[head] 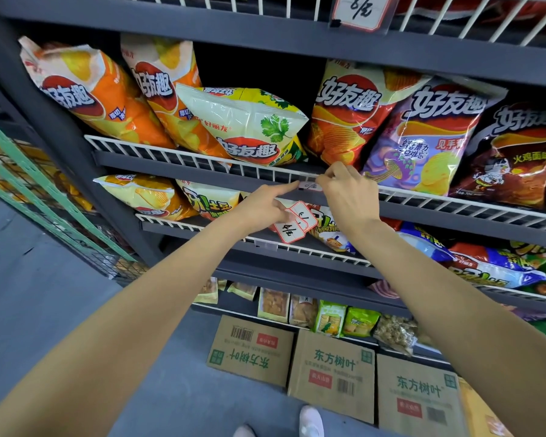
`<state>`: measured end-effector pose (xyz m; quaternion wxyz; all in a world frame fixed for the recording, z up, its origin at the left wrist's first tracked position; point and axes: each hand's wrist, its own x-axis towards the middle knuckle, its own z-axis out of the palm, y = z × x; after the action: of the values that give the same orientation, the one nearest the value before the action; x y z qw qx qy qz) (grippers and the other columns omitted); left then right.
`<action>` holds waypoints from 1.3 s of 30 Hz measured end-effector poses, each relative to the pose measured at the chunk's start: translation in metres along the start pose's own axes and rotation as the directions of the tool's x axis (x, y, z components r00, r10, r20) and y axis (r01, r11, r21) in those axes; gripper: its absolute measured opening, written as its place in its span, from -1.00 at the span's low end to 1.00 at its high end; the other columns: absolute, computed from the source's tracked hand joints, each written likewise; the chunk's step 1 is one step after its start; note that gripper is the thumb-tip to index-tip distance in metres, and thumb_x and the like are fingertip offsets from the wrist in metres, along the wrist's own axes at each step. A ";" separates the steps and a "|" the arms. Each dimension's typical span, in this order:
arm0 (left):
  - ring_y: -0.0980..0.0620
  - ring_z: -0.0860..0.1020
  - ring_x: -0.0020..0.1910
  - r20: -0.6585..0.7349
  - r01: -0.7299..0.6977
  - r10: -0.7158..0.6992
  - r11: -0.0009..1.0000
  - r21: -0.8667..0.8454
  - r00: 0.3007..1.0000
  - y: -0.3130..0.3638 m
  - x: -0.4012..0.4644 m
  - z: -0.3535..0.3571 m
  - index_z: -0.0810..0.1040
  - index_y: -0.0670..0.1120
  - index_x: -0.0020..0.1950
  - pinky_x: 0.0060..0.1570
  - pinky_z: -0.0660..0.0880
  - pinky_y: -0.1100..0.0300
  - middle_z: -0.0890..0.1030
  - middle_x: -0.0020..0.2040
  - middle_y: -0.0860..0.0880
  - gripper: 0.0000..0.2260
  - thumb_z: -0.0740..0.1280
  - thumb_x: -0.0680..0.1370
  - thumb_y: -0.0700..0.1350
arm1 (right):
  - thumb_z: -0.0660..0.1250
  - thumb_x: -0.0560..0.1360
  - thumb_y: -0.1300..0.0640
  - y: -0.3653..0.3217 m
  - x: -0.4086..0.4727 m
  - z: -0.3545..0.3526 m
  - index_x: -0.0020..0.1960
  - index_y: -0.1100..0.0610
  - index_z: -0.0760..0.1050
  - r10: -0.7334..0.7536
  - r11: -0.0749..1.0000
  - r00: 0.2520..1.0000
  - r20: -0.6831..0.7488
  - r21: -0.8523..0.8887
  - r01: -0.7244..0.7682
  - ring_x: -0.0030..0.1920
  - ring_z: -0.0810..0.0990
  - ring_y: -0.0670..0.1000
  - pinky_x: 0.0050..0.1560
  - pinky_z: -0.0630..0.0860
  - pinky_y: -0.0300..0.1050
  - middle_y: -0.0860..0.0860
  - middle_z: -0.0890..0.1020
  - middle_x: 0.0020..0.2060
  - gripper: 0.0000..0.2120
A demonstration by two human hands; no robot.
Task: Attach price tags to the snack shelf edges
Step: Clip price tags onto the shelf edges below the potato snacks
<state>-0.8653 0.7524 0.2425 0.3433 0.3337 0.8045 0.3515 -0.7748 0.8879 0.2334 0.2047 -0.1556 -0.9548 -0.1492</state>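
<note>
A small white price tag with a red border sits against the white wire rail of the chip shelf. My right hand pinches the tag's right end at the rail. My left hand points a finger at the tag's left end while holding several spare red-bordered price tags below it. The dark grey shelf edge runs under the rail. Another tag hangs on the shelf above.
Chip bags fill the shelf behind the rail, and more snack bags sit on lower shelves. Cardboard boxes stand on the floor under the rack. A green wire cage is at the left. My white shoe is near the boxes.
</note>
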 end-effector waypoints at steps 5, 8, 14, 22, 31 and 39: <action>-0.17 0.59 0.07 -0.004 0.000 -0.001 1.000 -0.006 1.000 0.001 0.000 -0.001 0.19 0.10 0.49 0.15 0.47 0.01 0.65 -0.03 -0.22 -0.39 0.33 0.52 -0.25 | 0.51 -0.04 0.47 -0.004 0.002 -0.006 -0.29 0.23 0.52 0.049 0.998 0.998 -0.033 0.034 -0.048 -0.54 0.50 0.11 -0.50 0.18 -0.29 0.13 0.53 -0.45 -0.62; -0.08 0.60 0.04 0.001 0.002 -0.002 0.999 -0.046 1.000 0.003 0.000 -0.003 0.22 0.07 0.48 0.18 0.46 0.02 0.64 -0.03 -0.20 -0.40 0.33 0.51 -0.27 | 0.49 -0.03 0.49 -0.002 0.002 -0.006 -0.32 0.24 0.50 0.071 0.996 0.996 -0.046 0.054 -0.068 -0.54 0.48 0.11 -0.51 0.18 -0.28 0.14 0.54 -0.42 -0.65; -0.15 0.54 -0.08 0.018 0.019 -0.016 0.981 -0.191 1.000 0.004 0.005 -0.007 0.36 0.06 0.36 -0.02 0.46 -0.03 0.60 -0.07 -0.30 -0.49 0.35 0.48 -0.28 | 0.46 0.20 0.44 -0.003 -0.001 -0.001 -0.19 0.23 0.60 0.173 0.983 0.985 0.022 0.058 -0.174 -0.35 0.57 0.17 -0.45 0.28 -0.19 0.15 0.60 -0.23 -0.77; 0.02 0.59 -0.05 -0.155 -0.094 0.066 0.979 -0.182 0.986 0.015 -0.011 -0.010 0.43 -0.07 0.30 0.01 0.49 0.19 0.62 -0.10 -0.06 -0.64 0.34 0.52 -0.24 | 0.27 0.54 0.17 0.009 -0.004 -0.025 0.12 0.14 0.60 0.356 0.509 0.878 0.319 0.722 -0.469 -0.23 0.61 -0.02 -0.20 0.53 -0.24 0.07 0.68 -0.07 -0.79; 0.06 0.58 -0.13 -0.333 -0.314 0.278 0.948 -0.058 0.901 0.081 -0.027 0.035 0.53 -0.09 -0.05 -0.12 0.51 0.25 0.62 -0.10 -0.05 -0.93 0.36 0.50 -0.22 | 0.33 0.50 0.26 0.047 -0.042 -0.078 -0.13 0.18 0.57 0.342 0.145 0.864 0.371 0.887 -0.438 -0.50 0.56 -0.19 -0.56 0.40 -0.38 0.00 0.60 -0.37 -0.94; 0.11 0.51 -0.18 -0.265 -0.398 0.422 0.906 0.142 0.867 0.175 -0.012 0.146 0.53 -0.17 0.06 -0.29 0.40 0.49 0.55 -0.14 0.00 -0.86 0.35 0.51 -0.22 | 0.37 0.48 0.25 0.164 -0.122 -0.100 -0.18 0.21 0.55 0.490 0.194 0.814 0.313 0.871 -0.452 -0.53 0.54 -0.19 -0.53 0.42 -0.33 -0.01 0.57 -0.44 -0.93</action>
<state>-0.6923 0.8853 0.3096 0.1251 0.4559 0.7705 0.4276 -0.5756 0.9725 0.3031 0.3063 -0.2947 -0.7699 0.4761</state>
